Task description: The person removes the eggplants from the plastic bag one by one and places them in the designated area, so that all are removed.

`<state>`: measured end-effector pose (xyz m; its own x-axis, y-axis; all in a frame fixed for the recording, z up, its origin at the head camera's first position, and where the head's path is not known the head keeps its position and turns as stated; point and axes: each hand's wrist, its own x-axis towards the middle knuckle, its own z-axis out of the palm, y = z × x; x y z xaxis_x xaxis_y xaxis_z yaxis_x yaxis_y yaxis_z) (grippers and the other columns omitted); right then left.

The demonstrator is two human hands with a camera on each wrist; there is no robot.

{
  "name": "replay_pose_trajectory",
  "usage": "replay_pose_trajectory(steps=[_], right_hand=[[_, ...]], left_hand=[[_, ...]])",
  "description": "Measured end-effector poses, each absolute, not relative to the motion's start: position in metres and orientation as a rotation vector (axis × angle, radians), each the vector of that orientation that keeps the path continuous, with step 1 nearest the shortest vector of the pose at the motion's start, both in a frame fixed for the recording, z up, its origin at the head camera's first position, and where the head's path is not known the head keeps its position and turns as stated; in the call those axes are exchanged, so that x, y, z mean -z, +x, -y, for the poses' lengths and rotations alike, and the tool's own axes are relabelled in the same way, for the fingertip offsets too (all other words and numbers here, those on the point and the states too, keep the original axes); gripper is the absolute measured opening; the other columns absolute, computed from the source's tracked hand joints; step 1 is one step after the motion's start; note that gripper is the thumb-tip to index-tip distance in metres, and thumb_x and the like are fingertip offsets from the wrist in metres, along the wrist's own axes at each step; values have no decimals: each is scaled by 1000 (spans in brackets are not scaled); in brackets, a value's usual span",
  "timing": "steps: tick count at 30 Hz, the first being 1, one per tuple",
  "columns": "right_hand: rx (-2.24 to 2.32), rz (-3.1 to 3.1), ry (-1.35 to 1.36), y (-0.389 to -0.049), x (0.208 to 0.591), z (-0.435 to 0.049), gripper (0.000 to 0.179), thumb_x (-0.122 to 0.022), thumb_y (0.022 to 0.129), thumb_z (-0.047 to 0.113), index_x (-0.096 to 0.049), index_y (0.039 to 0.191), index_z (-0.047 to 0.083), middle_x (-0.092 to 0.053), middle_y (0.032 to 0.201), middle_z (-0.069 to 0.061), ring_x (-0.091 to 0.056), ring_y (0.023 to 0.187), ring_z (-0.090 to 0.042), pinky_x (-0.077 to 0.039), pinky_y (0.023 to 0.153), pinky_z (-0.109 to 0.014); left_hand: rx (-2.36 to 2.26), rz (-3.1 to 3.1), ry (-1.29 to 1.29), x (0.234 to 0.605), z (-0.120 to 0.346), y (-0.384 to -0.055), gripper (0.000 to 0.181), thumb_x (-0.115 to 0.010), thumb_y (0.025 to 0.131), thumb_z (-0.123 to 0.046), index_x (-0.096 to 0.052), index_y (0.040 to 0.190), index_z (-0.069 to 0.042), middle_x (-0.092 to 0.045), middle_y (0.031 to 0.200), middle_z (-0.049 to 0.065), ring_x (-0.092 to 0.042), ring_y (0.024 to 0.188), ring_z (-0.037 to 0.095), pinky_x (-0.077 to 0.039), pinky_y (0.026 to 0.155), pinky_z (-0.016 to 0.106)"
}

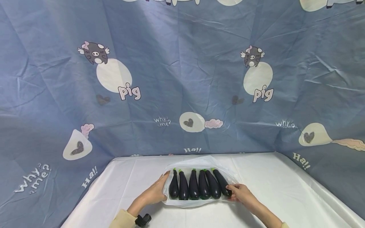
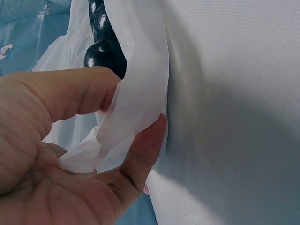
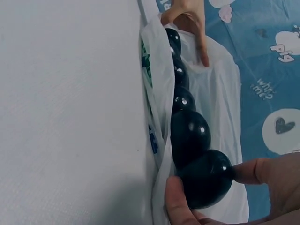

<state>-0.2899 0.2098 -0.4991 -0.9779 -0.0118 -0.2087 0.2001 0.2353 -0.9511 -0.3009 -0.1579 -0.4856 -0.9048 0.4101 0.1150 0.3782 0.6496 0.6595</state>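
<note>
Several dark eggplants (image 1: 194, 186) lie side by side in a white plastic bag (image 1: 196, 203) on the table, green stem ends pointing away. At the bag's left side, my left hand (image 1: 155, 191) holds its edge. The left wrist view shows the thin film of the bag (image 2: 140, 61) between the thumb and a finger of that hand (image 2: 51, 117). My right hand (image 1: 242, 193) grips the blunt near end of the rightmost eggplant (image 1: 222, 182). In the right wrist view, that hand's fingers (image 3: 253, 171) touch the eggplant (image 3: 206, 180) from both sides.
A white cloth (image 1: 273, 183) covers the table. Behind it hangs a blue printed curtain (image 1: 199, 79), which also runs down both sides. Green and blue print shows through folds at the bag's near side in the right wrist view.
</note>
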Motion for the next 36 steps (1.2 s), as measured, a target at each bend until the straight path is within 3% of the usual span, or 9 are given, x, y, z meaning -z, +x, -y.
replay_pose_trajectory(steps=[11, 22, 36], right_hand=[[1835, -2216, 42, -287, 494, -213, 58, -54, 91, 18, -40, 123, -28, -60, 92, -13, -63, 74, -14, -61, 74, -33], [1827, -2181, -37, -281, 486, -211, 55, -51, 92, 21, -43, 122, -25, -61, 85, -7, -64, 70, -12, -60, 69, -27], [1773, -2178, -148, -267, 473, -203, 49, -47, 93, 20, -47, 116, -23, -60, 92, -11, -64, 71, -13, -58, 70, -26]], left_hand=[[-1088, -2820, 660, 487, 159, -304, 108, -68, 56, 9, -19, 151, 3, -22, 157, 26, -20, 143, 48, -24, 113, 62], [-1083, -2826, 660, 488, 160, -304, 107, -69, 56, 8, -20, 151, 3, -23, 157, 26, -22, 143, 48, -25, 112, 62], [-1096, -2831, 655, 488, 159, -304, 110, -72, 56, 7, -18, 152, 3, -21, 157, 26, -25, 142, 48, -26, 112, 61]])
